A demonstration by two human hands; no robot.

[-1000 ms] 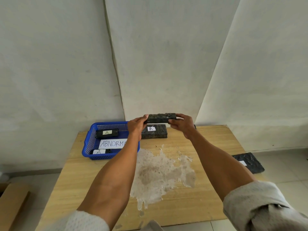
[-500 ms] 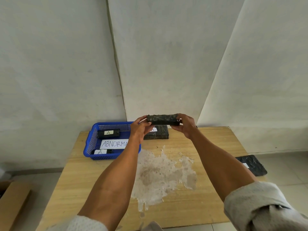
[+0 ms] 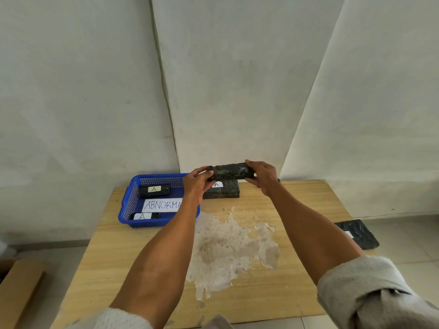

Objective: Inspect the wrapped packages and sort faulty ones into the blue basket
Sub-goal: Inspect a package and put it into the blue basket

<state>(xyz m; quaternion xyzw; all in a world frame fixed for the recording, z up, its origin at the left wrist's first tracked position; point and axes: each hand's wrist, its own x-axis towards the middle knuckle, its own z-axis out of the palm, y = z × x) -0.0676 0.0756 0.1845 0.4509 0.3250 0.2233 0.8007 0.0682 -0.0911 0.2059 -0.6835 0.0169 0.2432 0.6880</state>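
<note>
I hold a black wrapped package (image 3: 229,172) level above the far side of the table, my left hand (image 3: 197,184) gripping its left end and my right hand (image 3: 261,175) its right end. Below it a second black package (image 3: 224,191) with a white "A" label lies flat on the table. The blue basket (image 3: 128,207) stands at the far left. It holds two black packages with "A" labels, one at the back (image 3: 154,190) and one at the front (image 3: 143,215), plus a white "ABNORMA" sign (image 3: 161,205).
The wooden table (image 3: 297,210) has a large pale peeled patch (image 3: 228,248) in its middle. A black package (image 3: 357,233) lies on the floor past the table's right edge. A cardboard box (image 3: 16,288) sits on the floor at lower left. White walls stand close behind.
Both hands have turned the held package about its long axis, and my left hand has shifted its grip on the left end. The package stays above the table's far side.
</note>
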